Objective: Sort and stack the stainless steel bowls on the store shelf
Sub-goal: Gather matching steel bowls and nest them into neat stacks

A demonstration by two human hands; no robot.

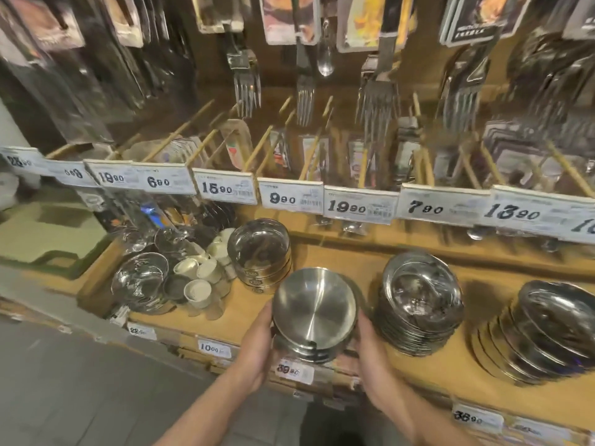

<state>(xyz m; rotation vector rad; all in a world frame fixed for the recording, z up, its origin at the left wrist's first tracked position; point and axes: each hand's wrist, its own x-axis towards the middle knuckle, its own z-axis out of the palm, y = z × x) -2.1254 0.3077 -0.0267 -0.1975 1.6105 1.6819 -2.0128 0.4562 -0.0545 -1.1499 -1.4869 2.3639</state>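
head view: the left hand [257,346] and right hand [373,352] are gripping a small stack of steel bowls [314,313] from both sides at the shelf's [225,317] front edge. taller bowl stacks [418,304] are sitting just right.

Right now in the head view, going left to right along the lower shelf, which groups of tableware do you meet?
Shiny lids pile → small white cups → deep bowl stack → brushed bowl stack held between left hand and right hand → shallow dish stack → tilted dish stack.
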